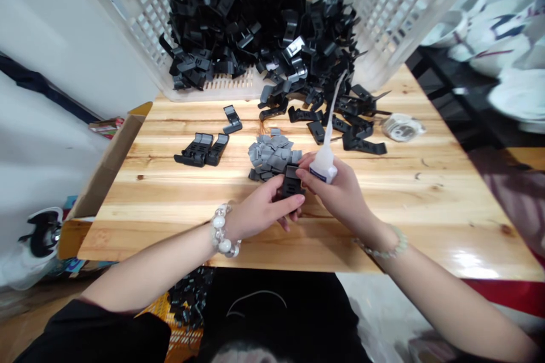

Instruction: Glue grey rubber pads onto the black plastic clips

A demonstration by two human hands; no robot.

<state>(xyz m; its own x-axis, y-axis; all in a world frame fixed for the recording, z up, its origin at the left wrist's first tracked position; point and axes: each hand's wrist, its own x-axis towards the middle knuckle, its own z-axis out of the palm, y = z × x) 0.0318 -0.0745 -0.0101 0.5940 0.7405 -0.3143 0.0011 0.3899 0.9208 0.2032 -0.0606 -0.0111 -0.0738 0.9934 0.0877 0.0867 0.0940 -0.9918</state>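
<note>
My left hand point(264, 207) is closed round a black plastic clip point(292, 186) near the front of the wooden table. In my right hand point(336, 187) is a small white glue bottle point(323, 163) with a long thin nozzle pointing up and away. The fingertips of that hand also touch the clip's upper right side. Just beyond the clip lies a heap of small grey flat pieces point(272, 150). Several black clips point(199, 149) sit side by side to the left, and a single bent clip point(232, 119) lies behind them.
A white plastic basket point(378, 62) full of black clips stands at the back, with loose clips point(361, 142) spilling in front. A roll of clear tape point(403, 126) lies at the right on the wooden table point(426, 198). A cardboard box point(106, 164) stands beyond the left edge.
</note>
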